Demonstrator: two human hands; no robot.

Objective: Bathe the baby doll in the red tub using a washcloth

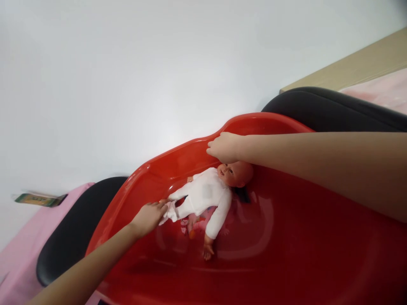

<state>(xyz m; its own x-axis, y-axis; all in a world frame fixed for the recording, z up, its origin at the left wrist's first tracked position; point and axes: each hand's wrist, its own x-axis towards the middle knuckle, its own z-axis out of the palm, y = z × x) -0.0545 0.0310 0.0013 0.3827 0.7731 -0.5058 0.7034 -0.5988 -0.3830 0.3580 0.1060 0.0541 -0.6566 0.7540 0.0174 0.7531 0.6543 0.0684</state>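
A baby doll [206, 195] in a white long-sleeved sleepsuit lies face up in a glossy red baby bathtub [178, 159], its head towards the right. My left hand [148, 219] reaches in from the lower left, its fingers on the sleepsuit's foot [168, 214] and seeming to pinch it. My right hand [224, 147] comes in from the right and rests against the tub's inner wall, just above the doll's head [237, 173]. It holds nothing. A small pink printed item [190, 224] lies partly hidden under the doll.
Black padded supports [333, 110] [73, 237] lie along the tub's far side, over a pink cloth [28, 254]. A beige board [359, 63] sits at the upper right. A small green packet [38, 200] lies at the left, against a white surface.
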